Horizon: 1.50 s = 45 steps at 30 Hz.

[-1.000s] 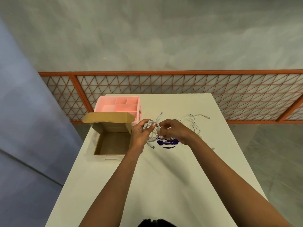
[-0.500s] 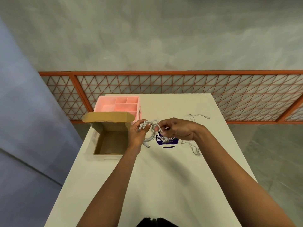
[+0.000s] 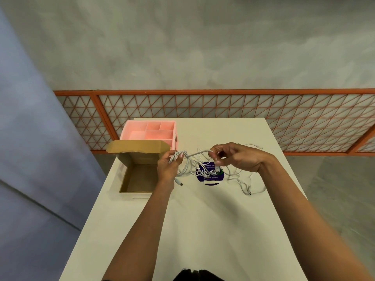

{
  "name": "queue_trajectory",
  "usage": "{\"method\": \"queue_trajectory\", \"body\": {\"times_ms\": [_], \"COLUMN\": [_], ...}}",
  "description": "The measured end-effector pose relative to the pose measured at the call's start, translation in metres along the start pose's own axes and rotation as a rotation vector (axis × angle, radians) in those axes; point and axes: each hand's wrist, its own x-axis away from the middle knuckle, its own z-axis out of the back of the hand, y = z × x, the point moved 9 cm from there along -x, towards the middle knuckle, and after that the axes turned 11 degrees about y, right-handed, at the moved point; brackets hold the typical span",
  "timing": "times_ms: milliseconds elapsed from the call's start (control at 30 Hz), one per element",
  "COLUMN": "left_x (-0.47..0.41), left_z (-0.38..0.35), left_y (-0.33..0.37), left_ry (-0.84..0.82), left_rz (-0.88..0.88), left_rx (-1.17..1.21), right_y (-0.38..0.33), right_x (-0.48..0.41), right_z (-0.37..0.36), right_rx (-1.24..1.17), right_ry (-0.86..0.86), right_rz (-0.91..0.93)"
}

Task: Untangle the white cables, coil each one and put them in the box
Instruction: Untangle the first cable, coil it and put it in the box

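White cables (image 3: 248, 191): since a second ago the hands have drawn apart, stretching one strand between them just right of the box (image 3: 138, 151). Left hand (image 3: 168, 169) grips a half-made coil (image 3: 187, 165); right hand (image 3: 239, 157) pinches the strand. Judged: coiling is under way. Count: one box, no cable seen inside; one pink tray (image 3: 150, 132) behind it; loose cables uncountable.

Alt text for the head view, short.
The left hand grips coiled loops of a white cable while the right hand pinches its free run, above a white table. An open cardboard box lies left, loose cables right.
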Motion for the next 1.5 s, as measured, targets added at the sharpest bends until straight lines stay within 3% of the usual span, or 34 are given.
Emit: {"method": "queue_trajectory", "body": {"times_ms": [333, 667, 800, 1000, 1167, 1333, 1500], "left_x": [0.019, 0.009, 0.014, 0.042, 0.049, 0.053, 0.047], "left_z": [-0.014, -0.005, -0.006, -0.030, -0.036, -0.041, -0.041], "left_y": [-0.006, 0.002, -0.002, -0.012, -0.011, -0.005, 0.004], "left_ry": [-0.304, -0.126, -0.146, -0.581, -0.666, -0.683, -0.564], "left_rz": [0.061, -0.098, -0.034, 0.164, 0.160, 0.085, -0.033], "left_rx": [0.108, -0.068, -0.031, -0.024, -0.091, -0.159, -0.141], "right_y": [0.025, 0.026, 0.031, 0.054, 0.075, 0.080, 0.077], "right_x": [0.001, -0.004, -0.003, 0.006, 0.011, 0.012, 0.012], "right_z": [0.025, 0.021, 0.030, 0.053, 0.055, 0.060, 0.063], "right_rx": [-0.393, -0.253, -0.281, -0.366, -0.345, -0.332, -0.331], "right_ry": [0.154, 0.210, 0.264, 0.482, 0.552, 0.605, 0.632], "right_rz": [-0.255, -0.273, -0.306, -0.389, -0.410, -0.379, -0.334]}}
